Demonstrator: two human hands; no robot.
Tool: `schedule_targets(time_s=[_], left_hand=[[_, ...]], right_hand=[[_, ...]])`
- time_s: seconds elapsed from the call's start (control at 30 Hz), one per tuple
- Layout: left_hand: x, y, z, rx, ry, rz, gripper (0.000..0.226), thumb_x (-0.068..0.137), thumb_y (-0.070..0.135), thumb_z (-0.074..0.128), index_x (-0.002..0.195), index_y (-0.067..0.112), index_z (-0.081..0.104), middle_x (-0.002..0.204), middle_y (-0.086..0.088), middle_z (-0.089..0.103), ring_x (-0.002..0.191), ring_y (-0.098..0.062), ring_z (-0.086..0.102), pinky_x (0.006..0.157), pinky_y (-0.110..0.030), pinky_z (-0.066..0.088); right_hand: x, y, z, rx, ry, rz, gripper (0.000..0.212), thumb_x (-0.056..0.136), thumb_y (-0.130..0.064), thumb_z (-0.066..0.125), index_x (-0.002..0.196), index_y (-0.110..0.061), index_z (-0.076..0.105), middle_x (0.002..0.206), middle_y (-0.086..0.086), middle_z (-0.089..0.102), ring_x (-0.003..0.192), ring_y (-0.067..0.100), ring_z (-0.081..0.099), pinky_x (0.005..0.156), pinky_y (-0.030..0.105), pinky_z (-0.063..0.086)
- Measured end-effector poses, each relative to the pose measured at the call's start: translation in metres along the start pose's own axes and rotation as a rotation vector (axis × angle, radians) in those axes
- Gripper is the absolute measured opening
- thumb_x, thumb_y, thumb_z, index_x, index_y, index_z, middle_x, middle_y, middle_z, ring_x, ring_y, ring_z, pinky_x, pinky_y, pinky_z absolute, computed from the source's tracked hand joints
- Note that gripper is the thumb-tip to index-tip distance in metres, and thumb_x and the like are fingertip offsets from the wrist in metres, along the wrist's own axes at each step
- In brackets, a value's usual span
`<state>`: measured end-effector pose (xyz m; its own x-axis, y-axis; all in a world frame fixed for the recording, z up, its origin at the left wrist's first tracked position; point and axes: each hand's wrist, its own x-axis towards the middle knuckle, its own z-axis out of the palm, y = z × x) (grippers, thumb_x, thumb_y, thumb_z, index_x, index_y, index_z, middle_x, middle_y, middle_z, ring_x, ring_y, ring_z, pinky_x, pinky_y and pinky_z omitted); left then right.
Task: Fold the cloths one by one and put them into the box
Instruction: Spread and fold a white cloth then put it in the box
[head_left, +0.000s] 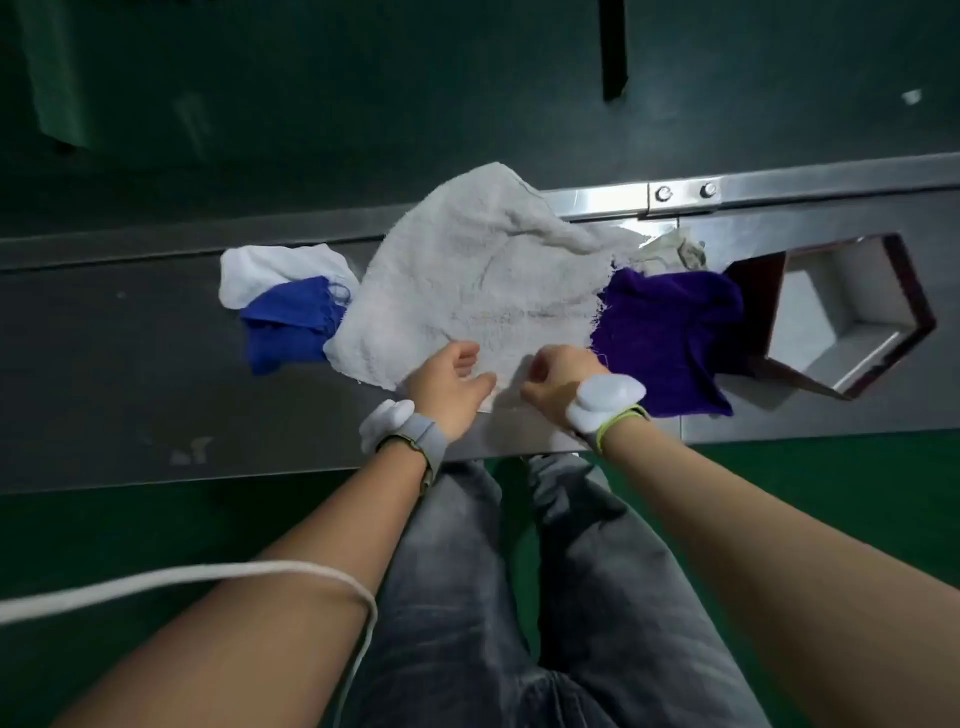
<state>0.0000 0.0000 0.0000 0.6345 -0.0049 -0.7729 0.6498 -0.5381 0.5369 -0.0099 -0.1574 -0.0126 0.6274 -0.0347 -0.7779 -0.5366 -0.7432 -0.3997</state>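
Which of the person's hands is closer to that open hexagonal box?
Right. The right hand pinches the large grey cloth beside the purple cloth, which borders the dark hexagonal box; the left hand lies farther away.

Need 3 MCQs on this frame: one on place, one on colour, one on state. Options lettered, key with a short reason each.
1. Where is the box relative to the big grey-white cloth?
A. To its left
B. To its right, past the purple cloth
C. Under it

2. What colour is the cloth lying partly on the small white cloth at left?
A. Blue
B. Red
C. Yellow

3. What is inside the box?
A. A folded purple cloth
B. A stack of white cloths
C. Nothing visible

Key:
1 B: the box stands at the right end of the table, with the purple cloth between it and the big cloth.
2 A: the blue cloth overlaps the small white cloth's lower edge.
3 C: only the box's bare pale inside shows; the left hand and right hand are at the big cloth's near edge.
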Motion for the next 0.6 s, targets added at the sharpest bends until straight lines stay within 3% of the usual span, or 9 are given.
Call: schedule_targets(time_s=[0.1, 0.13, 0.2, 0.3, 0.43, 0.5, 0.6], left_hand=[[0.005, -0.015, -0.006, 0.294, 0.172, 0.096, 0.013, 0.079, 0.028, 0.066, 0.09, 0.024, 0.06, 0.072, 0.011, 0.061, 0.079, -0.02, 0.063, 0.067, -0.02, 0.04], [0.003, -0.018, -0.007, 0.4, 0.149, 0.11, 0.012, 0.078, 0.031, 0.064, 0.087, 0.027, 0.057, 0.072, 0.011, 0.06, 0.077, -0.021, 0.063, 0.065, -0.022, 0.041], [0.005, -0.028, -0.009, 0.625, 0.031, 0.172, 0.02, 0.078, 0.035, 0.063, 0.094, 0.028, 0.054, 0.09, 0.005, 0.063, 0.084, -0.024, 0.062, 0.068, -0.028, 0.046], [0.002, -0.036, -0.006, 0.967, -0.021, 0.361, 0.031, 0.077, 0.04, 0.064, 0.102, 0.027, 0.051, 0.102, -0.004, 0.059, 0.093, -0.03, 0.058, 0.07, -0.036, 0.045], [-0.002, -0.032, 0.007, 1.058, -0.079, 0.572, 0.04, 0.073, 0.046, 0.065, 0.103, 0.026, 0.05, 0.099, -0.003, 0.056, 0.093, -0.029, 0.054, 0.072, -0.039, 0.043], [-0.004, -0.027, 0.013, 1.065, -0.042, 0.632, 0.038, 0.071, 0.045, 0.066, 0.102, 0.027, 0.053, 0.097, -0.002, 0.057, 0.091, -0.028, 0.055, 0.072, -0.039, 0.042], [-0.004, -0.017, 0.011, 0.996, 0.026, 0.651, 0.022, 0.08, 0.028, 0.059, 0.102, 0.024, 0.056, 0.095, -0.002, 0.062, 0.088, -0.029, 0.058, 0.072, -0.039, 0.039]], right_hand=[[-0.002, 0.008, 0.022, -0.384, -0.001, -0.062, 0.038, 0.076, -0.036, 0.066, 0.109, -0.028, 0.049, 0.109, 0.003, 0.059, 0.096, 0.03, 0.057, 0.067, 0.037, 0.05], [-0.006, 0.013, 0.031, -0.468, 0.023, -0.109, 0.042, 0.077, -0.034, 0.067, 0.112, -0.026, 0.044, 0.112, 0.004, 0.054, 0.099, 0.031, 0.053, 0.065, 0.038, 0.048], [-0.005, 0.02, 0.042, -0.524, 0.096, -0.205, 0.036, 0.083, -0.032, 0.062, 0.113, -0.022, 0.044, 0.115, 0.008, 0.05, 0.101, 0.032, 0.049, 0.059, 0.036, 0.042], [-0.009, 0.028, 0.041, -0.56, 0.204, -0.296, 0.021, 0.087, -0.03, 0.057, 0.105, -0.021, 0.061, 0.108, 0.007, 0.059, 0.095, 0.033, 0.055, 0.057, 0.033, 0.042], [-0.028, 0.026, 0.035, -0.442, 0.38, -0.378, 0.017, 0.074, -0.025, 0.068, 0.084, -0.011, 0.066, 0.085, 0.009, 0.065, 0.077, 0.032, 0.059, 0.054, 0.035, 0.046], [-0.037, 0.024, 0.031, -0.343, 0.436, -0.472, 0.018, 0.074, -0.026, 0.058, 0.081, -0.01, 0.061, 0.078, 0.007, 0.061, 0.072, 0.029, 0.055, 0.058, 0.035, 0.042], [-0.047, 0.018, 0.02, -0.197, 0.484, -0.489, 0.021, 0.079, -0.025, 0.045, 0.083, -0.007, 0.055, 0.062, 0.007, 0.058, 0.054, 0.029, 0.052, 0.053, 0.035, 0.044]])
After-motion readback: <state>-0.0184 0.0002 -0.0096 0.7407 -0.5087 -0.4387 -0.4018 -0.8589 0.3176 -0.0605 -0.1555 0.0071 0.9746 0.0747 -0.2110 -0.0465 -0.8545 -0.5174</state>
